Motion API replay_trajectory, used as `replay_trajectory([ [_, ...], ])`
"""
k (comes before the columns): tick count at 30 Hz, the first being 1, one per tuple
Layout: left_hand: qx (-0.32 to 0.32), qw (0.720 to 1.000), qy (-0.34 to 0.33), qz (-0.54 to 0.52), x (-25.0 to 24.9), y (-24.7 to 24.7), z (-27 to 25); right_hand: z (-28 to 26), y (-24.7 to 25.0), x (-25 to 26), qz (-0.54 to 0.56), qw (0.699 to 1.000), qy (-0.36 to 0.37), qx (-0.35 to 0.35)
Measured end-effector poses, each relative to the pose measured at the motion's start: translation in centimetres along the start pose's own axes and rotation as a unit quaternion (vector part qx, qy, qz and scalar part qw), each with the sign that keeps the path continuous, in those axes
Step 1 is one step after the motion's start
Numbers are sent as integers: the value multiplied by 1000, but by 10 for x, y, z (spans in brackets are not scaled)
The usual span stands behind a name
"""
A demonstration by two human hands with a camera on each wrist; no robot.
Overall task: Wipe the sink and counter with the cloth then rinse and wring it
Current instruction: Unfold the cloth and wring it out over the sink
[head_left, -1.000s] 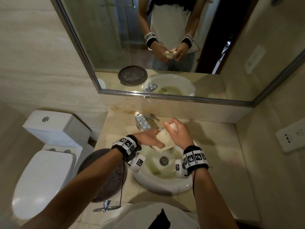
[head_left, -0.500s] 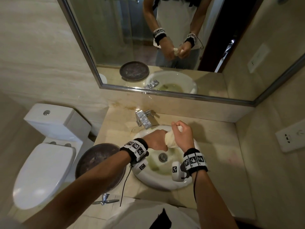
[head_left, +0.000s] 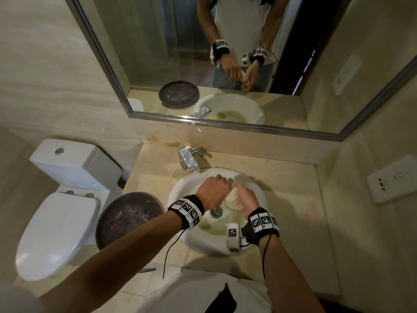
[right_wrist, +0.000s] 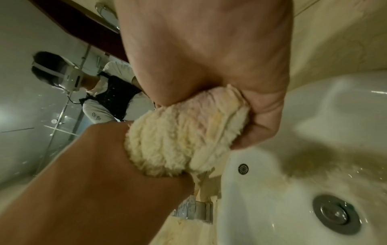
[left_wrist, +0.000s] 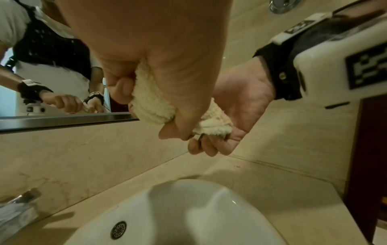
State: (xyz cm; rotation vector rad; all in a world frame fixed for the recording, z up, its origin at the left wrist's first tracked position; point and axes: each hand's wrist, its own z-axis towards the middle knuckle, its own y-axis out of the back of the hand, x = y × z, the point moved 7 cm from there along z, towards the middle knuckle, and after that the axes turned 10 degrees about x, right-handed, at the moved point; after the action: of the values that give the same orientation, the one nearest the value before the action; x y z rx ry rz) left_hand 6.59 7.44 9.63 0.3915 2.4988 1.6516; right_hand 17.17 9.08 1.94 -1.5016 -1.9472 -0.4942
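Observation:
A cream terry cloth point(head_left: 233, 198) point(left_wrist: 155, 106) point(right_wrist: 180, 142) is bunched into a thick twisted roll over the white sink bowl point(head_left: 180, 195) point(left_wrist: 209, 207) point(right_wrist: 272, 190). My left hand point(head_left: 213, 192) point(left_wrist: 159, 82) point(right_wrist: 117, 165) grips one end in a fist, knuckles up. My right hand point(head_left: 247, 198) point(left_wrist: 228, 119) point(right_wrist: 240, 99) grips the other end, palm turned up. Both hands hold the cloth above the metal drain point(head_left: 216, 211) point(right_wrist: 336, 213). The beige stone counter point(head_left: 291, 190) point(left_wrist: 282, 190) surrounds the bowl.
A chrome faucet point(head_left: 188, 160) point(left_wrist: 16, 212) stands behind the bowl at the left. A dark round tray point(head_left: 128, 218) lies on the counter's left end, beside a white toilet point(head_left: 56, 213). A mirror point(head_left: 225, 64) hangs over the counter. A wall socket plate point(head_left: 394, 179) sits on the right wall.
The loosely held cloth got squeezed into a tight roll. Both hands dropped lower into the bowl and turned against each other, the right palm rolling upward.

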Motion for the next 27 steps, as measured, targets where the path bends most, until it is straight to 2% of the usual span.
replay_trajectory([
  [3,-19,1000,3,-15,-2,2,3,-1,0,-5,24,995,-68,62],
  [5,-21,998,8,-65,0,1,5,-3,2,-6,-16,992,-93,82],
  [7,0,992,3,-130,0,-4,5,-1,9,-4,-84,990,-87,75],
  [8,25,987,-1,-159,0,-9,6,1,13,-2,-116,988,-77,67],
  [10,122,971,-1,-206,-3,-20,2,6,22,3,-181,981,-53,39],
  [12,237,934,-1,-267,-6,-31,-2,8,27,6,-242,968,-45,37],
  [13,269,912,-4,-311,-7,-35,-3,8,28,7,-263,963,-42,46],
  [14,278,895,-11,-348,-6,-36,-3,7,28,9,-283,957,-35,58],
  [15,273,891,-20,-364,-4,-36,-2,6,28,12,-301,951,-25,68],
  [19,223,900,-22,-374,3,-32,6,0,28,25,-344,934,5,97],
  [21,240,885,-15,-398,0,-31,9,-5,25,36,-372,923,30,97],
  [24,292,852,-21,-434,-9,-36,8,-6,17,52,-442,888,106,74],
  [27,315,845,-21,-432,-6,-37,6,-6,10,61,-420,889,176,54],
])
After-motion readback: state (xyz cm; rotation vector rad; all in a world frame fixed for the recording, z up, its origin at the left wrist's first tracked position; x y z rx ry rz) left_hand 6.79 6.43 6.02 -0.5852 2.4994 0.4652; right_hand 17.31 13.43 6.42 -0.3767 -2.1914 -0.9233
